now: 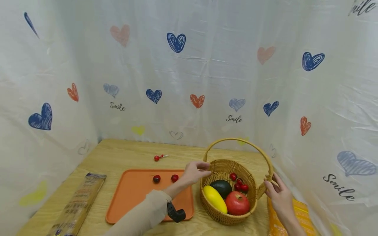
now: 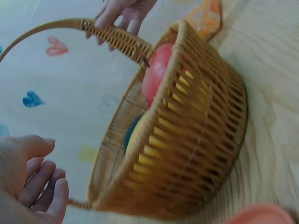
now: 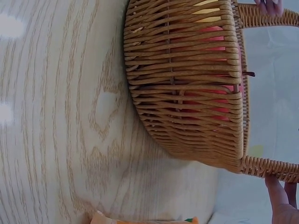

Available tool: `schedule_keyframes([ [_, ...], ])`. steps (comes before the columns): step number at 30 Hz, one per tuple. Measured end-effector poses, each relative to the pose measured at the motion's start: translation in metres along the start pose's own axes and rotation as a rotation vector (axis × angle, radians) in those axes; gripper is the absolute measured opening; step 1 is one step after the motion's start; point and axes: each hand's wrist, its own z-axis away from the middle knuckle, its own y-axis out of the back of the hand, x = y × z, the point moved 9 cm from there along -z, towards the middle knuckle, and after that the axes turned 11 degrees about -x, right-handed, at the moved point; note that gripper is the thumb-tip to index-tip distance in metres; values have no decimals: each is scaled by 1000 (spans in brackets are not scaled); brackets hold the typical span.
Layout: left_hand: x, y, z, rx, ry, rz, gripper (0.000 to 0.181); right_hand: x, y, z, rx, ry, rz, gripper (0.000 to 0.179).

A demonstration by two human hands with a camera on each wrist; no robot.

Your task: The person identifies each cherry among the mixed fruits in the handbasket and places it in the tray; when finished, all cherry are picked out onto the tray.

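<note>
Beige sleeve is lying across the bottom of the head view, with the left hand sitting at the left foot of the basket's handle. Its fingers are curving loosely, a gap showing between thumb and fingertips; can't tell whether they're actually touching the wicker. Right hand is definitely pinching the handle's right foot, thumb on one face, fingers on the other. So the basket is standing upright on the table between both hands, holding a yellow fruit, a green fruit, a red fruit and some cherries.

As for writing, "Smile" is showing in black script several times on the sheet, the top-right one getting cut off. Brown packet on the left is carrying print too blurry to read, same for the orange packet by the right arm. Orange tray is lying just left of the basket, holding two dark red balls.
</note>
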Motion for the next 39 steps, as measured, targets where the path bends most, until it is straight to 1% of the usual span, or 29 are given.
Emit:
schedule_keyframes([
  [3,8,-18,-10,-23,-28,-30,26,-2,-1,-1,8,14,-9,65],
  [7,13,-43,-24,-64,-32,-58,24,-4,-1,-1,21,21,-5,64],
  [12,11,-71,-42,-98,1,-72,23,-5,-3,-2,8,25,9,61],
  [14,10,-80,-47,-108,19,-75,22,-4,-6,-2,-8,11,9,61],
  [17,10,-90,-52,-121,29,-92,21,-1,-6,-2,-10,-9,4,61],
  [23,6,-107,-63,-135,54,-138,23,0,-2,0,21,5,-15,59],
  [26,4,-114,-70,-126,65,-165,24,-1,-2,0,19,10,-23,58],
  [29,1,-120,-75,-115,84,-177,23,1,-4,0,10,-4,-28,58],
  [32,-5,-124,-79,-108,115,-169,22,2,-5,1,8,-20,-35,59],
  [34,-7,-125,-82,-99,117,-183,20,3,-4,1,12,-23,-39,59],
  [39,-14,-123,-92,-60,154,-216,18,1,-1,0,24,-17,-33,59],
])
